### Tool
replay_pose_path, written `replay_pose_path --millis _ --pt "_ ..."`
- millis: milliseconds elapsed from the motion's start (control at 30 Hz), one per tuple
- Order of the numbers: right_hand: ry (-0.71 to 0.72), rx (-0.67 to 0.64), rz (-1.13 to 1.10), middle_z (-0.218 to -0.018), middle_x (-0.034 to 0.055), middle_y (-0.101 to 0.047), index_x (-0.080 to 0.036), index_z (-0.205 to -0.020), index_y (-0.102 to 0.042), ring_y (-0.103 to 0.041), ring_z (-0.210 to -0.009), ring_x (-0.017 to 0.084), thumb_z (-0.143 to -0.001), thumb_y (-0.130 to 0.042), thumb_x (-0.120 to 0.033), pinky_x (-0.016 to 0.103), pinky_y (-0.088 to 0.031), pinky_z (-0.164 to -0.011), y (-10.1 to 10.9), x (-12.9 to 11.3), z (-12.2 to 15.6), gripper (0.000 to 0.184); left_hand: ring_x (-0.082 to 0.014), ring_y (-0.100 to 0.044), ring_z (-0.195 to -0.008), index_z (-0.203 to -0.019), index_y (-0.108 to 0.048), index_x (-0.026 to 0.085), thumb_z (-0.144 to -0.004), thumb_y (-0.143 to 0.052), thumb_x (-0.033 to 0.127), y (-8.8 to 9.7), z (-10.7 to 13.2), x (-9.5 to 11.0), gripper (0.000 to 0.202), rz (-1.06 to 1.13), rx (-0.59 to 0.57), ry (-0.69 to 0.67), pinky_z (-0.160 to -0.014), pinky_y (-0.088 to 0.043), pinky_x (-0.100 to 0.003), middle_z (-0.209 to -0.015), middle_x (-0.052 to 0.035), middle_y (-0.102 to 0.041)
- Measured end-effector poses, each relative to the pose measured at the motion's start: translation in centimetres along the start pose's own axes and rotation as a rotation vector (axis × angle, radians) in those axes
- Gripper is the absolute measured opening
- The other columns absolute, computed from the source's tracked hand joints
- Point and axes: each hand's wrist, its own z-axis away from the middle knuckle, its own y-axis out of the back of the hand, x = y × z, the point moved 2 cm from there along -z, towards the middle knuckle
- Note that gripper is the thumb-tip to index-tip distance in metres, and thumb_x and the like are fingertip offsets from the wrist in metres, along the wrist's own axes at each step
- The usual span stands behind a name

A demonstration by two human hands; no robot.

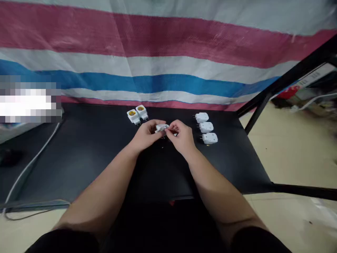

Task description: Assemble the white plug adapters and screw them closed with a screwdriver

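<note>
Over the middle of the black table, my left hand [147, 133] holds a white plug adapter [161, 127] between thumb and fingers. My right hand [181, 135] meets it from the other side, fingers pinched at the adapter's right edge. Whatever sits between those right fingertips is too small to make out. Metal pins show just below the held adapter. Beyond my left hand stand two white plug adapters [133, 116] with round yellow-gold faces. To the right of my right hand, three white plug adapters [206, 127] form a column, pins pointing left.
A small yellowish bit [207, 145] lies by the nearest adapter on the right. Striped plastic sheeting [168, 63] hangs behind the black table [92, 168]. A pale cable [34, 160] runs down the left side. Black metal frame bars [289, 77] flank the right edge.
</note>
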Motion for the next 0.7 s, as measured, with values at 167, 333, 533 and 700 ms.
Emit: replay_pose_path --millis 167,333,533,700 --pt "0.011 0.010 0.057 -0.078 0.0000 -0.071 -0.025 -0.086 -0.061 -0.070 -0.071 0.018 -0.090 -0.069 -0.027 0.032 -0.056 -0.072 -0.46 -0.02 0.02 0.009 -0.0171 -0.075 -0.093 -0.124 -0.075 0.014 -0.079 -0.091 0.026 0.16 -0.16 -0.60 0.049 -0.026 0.002 -0.033 -0.087 -0.058 -0.030 -0.114 -0.0092 -0.081" --pt "0.014 0.013 0.096 -0.079 0.0009 -0.071 -0.025 -0.084 -0.060 -0.070 -0.072 0.019 -0.089 -0.068 -0.025 0.033 -0.056 -0.072 -0.53 -0.24 0.04 0.009 -0.0170 -0.076 -0.094 -0.125 -0.075 0.014 -0.080 -0.088 0.024 0.14 -0.27 -0.88 0.048 -0.020 0.010 -0.042 -0.088 -0.058 -0.030 -0.116 -0.0099 -0.081" --pt "-0.020 0.020 0.069 -0.077 0.0003 -0.070 -0.025 -0.082 -0.061 -0.069 -0.071 0.019 -0.088 -0.070 -0.026 0.033 -0.056 -0.072 -0.45 -0.18 -0.05 0.011 -0.0164 -0.076 -0.092 -0.125 -0.074 0.014 -0.080 -0.088 0.024 0.03 -0.28 -0.71 0.048 -0.017 0.017 -0.053 -0.084 -0.057 -0.029 -0.114 -0.0098 -0.081" --pt "-0.025 0.026 0.023 -0.079 0.0013 -0.071 -0.025 -0.083 -0.061 -0.069 -0.071 0.019 -0.089 -0.072 -0.028 0.034 -0.057 -0.071 -0.42 0.06 -0.12 0.013 -0.0146 -0.074 -0.086 -0.124 -0.074 0.014 -0.080 -0.089 0.024 0.07 -0.24 -0.50 0.047 -0.021 0.030 -0.043 -0.075 -0.056 -0.026 -0.113 -0.0091 -0.081"
